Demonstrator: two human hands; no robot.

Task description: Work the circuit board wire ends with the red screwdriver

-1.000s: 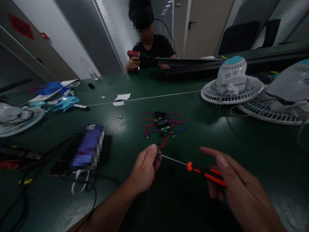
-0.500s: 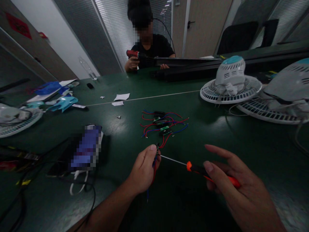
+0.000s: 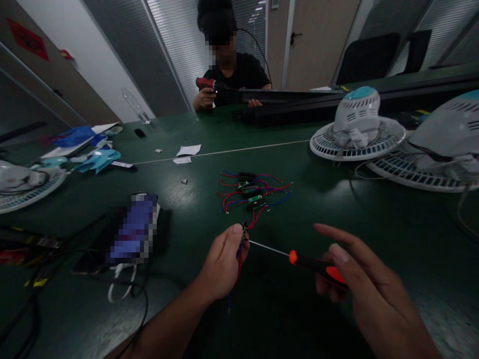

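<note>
Between thumb and fingers, my left hand (image 3: pixel 224 259) pinches a small circuit board (image 3: pixel 244 232) with red and blue wires, mostly hidden by the fingers. My right hand (image 3: pixel 368 279) grips the rear of a screwdriver (image 3: pixel 314 264) with a black and orange handle, its index finger stretched out. The metal shaft points left and its tip meets the board at my left fingertips; the exact contact is too small to make out. Just beyond lie several more small green boards (image 3: pixel 255 198) with black parts and red and blue wires.
White fan parts (image 3: pixel 357 124) with round grilles stand at the right. A phone (image 3: pixel 132 229) with a white cable lies at the left, near dark cables (image 3: pixel 35 279). Paper scraps (image 3: pixel 189 150) lie mid-table. Across the table, a person holds a red drill (image 3: pixel 205 84) against a long black bar (image 3: pixel 284 95).
My right thumb and fingers have shifted along the screwdriver handle, and the handle has turned, showing a different orange patch. My left hand and the board stay in place.
</note>
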